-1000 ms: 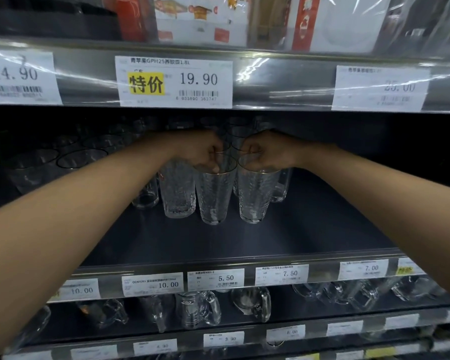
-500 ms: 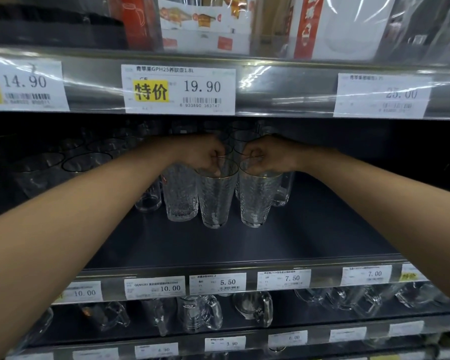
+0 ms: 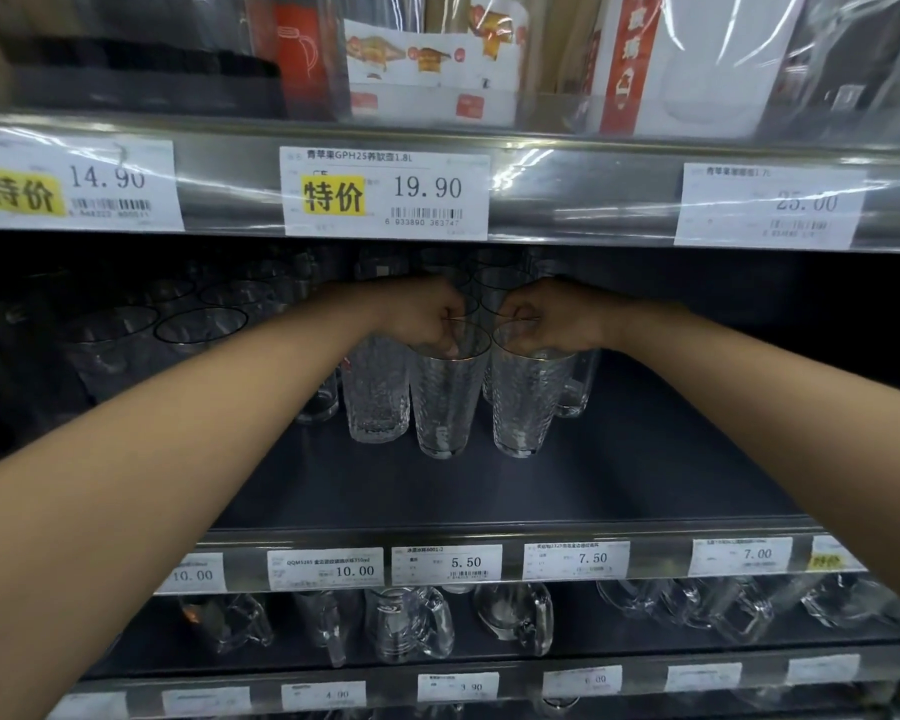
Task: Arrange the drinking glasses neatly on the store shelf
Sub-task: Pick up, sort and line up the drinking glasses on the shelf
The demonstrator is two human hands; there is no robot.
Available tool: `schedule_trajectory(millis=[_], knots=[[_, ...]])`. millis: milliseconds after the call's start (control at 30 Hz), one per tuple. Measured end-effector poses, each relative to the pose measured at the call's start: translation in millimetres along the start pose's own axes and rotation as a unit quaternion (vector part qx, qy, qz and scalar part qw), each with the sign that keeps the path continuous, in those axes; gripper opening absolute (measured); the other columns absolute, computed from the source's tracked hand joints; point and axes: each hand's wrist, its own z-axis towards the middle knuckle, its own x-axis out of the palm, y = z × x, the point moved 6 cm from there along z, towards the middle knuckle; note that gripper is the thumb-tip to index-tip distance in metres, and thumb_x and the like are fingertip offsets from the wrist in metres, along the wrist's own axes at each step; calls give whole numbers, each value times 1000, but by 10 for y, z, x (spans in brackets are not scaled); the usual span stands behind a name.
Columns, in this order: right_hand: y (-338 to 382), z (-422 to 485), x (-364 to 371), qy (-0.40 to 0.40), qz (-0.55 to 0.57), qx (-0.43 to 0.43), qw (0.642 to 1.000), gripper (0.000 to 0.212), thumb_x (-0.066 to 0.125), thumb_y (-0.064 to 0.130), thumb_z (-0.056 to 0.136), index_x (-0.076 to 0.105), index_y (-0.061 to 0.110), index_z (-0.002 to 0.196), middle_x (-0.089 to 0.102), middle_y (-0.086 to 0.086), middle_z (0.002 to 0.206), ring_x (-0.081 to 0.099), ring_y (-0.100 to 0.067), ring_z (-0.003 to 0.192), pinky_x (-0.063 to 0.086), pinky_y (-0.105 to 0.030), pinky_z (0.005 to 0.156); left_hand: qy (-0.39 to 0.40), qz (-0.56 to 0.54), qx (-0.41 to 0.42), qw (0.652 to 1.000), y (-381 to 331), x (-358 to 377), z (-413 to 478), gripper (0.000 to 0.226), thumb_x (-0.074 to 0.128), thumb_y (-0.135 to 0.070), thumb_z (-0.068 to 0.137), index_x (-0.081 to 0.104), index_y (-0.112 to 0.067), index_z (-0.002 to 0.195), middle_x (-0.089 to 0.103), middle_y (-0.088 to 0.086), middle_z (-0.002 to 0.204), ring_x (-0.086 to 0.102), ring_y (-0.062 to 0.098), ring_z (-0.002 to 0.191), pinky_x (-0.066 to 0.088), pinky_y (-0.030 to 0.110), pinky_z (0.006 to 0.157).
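Two textured glasses, mid-shelf (image 3: 619, 459): left hand (image 3: 427, 319) pinching left glass (image 3: 445, 402) rim, right hand (image 3: 546, 317) pinching right glass (image 3: 523, 402) rim; risk—rims clinking, chipping, or toppling neighbours if slid carelessly.

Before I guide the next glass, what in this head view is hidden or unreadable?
- Rear glasses: head view, lost in shadow under the upper shelf, count unclear.
- Fingers of the left hand and right hand: curled over two glass rims, grip hidden.
- Right price tag: glare blurs it.
- Bottom tags: too small.
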Motion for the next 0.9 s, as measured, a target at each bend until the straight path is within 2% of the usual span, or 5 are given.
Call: schedule_trajectory(millis=[267,433,633,767,900], knots=[[187,-154,-204,-34,-26,12,999,45,56,4,86,58,24,128,61,-2,127,59,-23,113,51,-43,99,-91,-86,5,992,-14,-345,-426,29,62,-16,97,63,-5,123,65,5,118,60,17,108,42,20,87],[664,-296,-211,-62,23,-32,997,35,60,27,96,57,21,130,61,3,117,57,-17,110,45,-34,103,-131,-104,-56,984,383,-575,-1081,30,48,-25,104,57,-14,130,58,-1,121,52,14,112,39,23,93],[1231,-230,1,-83,6,-67,994,34,61,35,95,62,14,122,65,-4,118,60,-22,110,48,-34,95,-206,-17,-113,972,993,-662,-1706,16,61,-23,96,69,-23,109,68,3,113,61,23,106,45,31,88],[1424,-65,163,-81,-18,-61,995,32,63,37,93,65,17,118,65,-4,119,60,-22,110,45,-26,85,-186,0,-132,974,1182,-485,-1786,36,59,-43,95,64,-24,125,67,2,124,60,26,116,42,28,92],[1468,84,272,-55,-35,-44,997,39,67,42,91,67,13,116,69,-6,115,63,-24,107,52,-36,92,-149,18,-141,979,1322,-302,-1740,57,57,-50,94,49,-22,142,56,4,141,55,26,125,39,26,96]])
